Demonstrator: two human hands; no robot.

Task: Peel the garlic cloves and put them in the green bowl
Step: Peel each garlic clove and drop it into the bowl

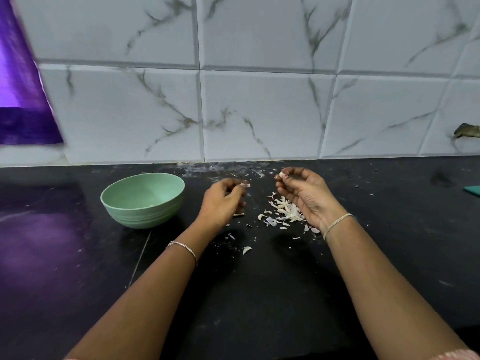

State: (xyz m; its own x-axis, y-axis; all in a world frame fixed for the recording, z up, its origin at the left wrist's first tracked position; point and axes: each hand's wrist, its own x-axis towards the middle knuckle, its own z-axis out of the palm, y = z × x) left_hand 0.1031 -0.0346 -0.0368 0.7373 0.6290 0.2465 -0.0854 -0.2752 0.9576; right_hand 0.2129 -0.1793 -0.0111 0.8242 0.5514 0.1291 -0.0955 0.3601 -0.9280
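Observation:
A green bowl stands on the black counter, left of both hands; something small and pale lies inside it. My right hand is raised above the counter, its fingertips pinching a small garlic clove. My left hand, to the right of the bowl, pinches a scrap of garlic skin between curled fingers. A pile of garlic skins and cloves lies on the counter between and below the hands, partly hidden by my right hand.
The black counter ends at a marbled white tile wall. Loose skin bits are scattered near my forearms. A purple cloth hangs at far left. A teal object lies at the right edge.

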